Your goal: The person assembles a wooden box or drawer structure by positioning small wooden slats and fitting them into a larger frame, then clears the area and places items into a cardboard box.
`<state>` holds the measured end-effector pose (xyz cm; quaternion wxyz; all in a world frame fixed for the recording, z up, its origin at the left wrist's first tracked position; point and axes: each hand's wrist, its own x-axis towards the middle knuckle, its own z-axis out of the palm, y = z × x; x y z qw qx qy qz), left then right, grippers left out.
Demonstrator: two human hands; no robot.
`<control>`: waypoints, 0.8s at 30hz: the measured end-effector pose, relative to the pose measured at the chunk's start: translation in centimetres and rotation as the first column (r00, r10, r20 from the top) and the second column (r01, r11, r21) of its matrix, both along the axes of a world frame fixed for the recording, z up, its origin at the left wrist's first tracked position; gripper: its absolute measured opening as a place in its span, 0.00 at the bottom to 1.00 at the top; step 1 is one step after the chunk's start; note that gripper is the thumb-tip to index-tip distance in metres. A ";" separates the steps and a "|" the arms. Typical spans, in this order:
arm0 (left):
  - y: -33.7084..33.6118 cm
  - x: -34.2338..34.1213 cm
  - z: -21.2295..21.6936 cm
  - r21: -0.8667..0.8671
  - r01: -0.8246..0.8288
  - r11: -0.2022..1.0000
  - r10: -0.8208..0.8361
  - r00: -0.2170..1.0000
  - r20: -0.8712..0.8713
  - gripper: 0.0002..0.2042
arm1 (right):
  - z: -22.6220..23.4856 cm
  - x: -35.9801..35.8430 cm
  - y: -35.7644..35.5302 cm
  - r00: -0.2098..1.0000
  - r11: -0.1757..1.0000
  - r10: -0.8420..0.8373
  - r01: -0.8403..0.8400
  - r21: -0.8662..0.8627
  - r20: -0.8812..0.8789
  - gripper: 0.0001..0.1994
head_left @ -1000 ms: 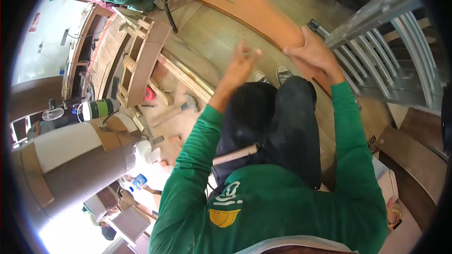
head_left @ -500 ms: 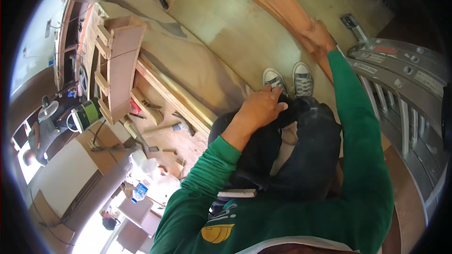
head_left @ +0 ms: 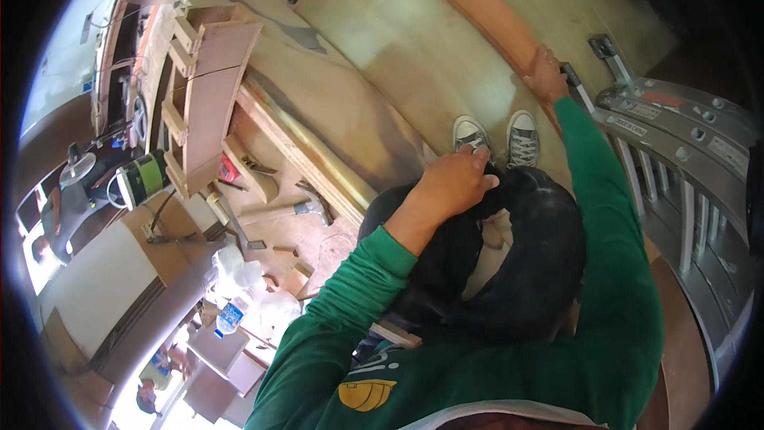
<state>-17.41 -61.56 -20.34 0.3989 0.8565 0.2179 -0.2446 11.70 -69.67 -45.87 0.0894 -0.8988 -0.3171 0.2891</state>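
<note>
My right hand (head_left: 546, 77) reaches forward and is closed on the edge of a long curved wooden strip (head_left: 485, 12). The strip runs from the top of the view down along my right side, flat over the pale floor. My left hand (head_left: 456, 182) rests over my left knee with its fingers curled together. Whether anything small is between those fingers is hidden. Below it are my dark trousers (head_left: 525, 247), and my two sneakers (head_left: 522, 140) stand on the floor ahead.
A metal ladder (head_left: 676, 135) lies close on my right. To the left are a long wooden beam (head_left: 302, 155), a plywood frame (head_left: 211, 95), a hammer (head_left: 316, 205), a water bottle (head_left: 229, 317) and a green-black bucket-shaped machine (head_left: 143, 181). A person (head_left: 155, 374) is at lower left.
The wooden strip, blurred and angled at my right hand before, now follows the curve. My right hand has shifted slightly. My left hand stays over the knee while the view has moved a little.
</note>
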 end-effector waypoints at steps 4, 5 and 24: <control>-0.5 -0.5 -0.6 -0.024 -0.043 0.999 0.044 0.999 0.030 0.24 | 2.1 -1.4 -0.3 0.993 0.999 0.044 -0.041 -0.033 0.114 0.47; -0.2 -1.0 -0.7 -0.012 -0.062 0.998 0.063 0.997 0.037 0.24 | 1.3 -1.4 -0.4 0.991 0.994 0.057 -0.045 -0.102 0.120 0.42; 0.3 -0.2 -1.9 -0.339 -0.131 0.932 0.350 0.574 0.740 0.20 | 34.3 -17.5 -3.4 0.925 0.851 0.195 0.006 0.526 -0.326 0.43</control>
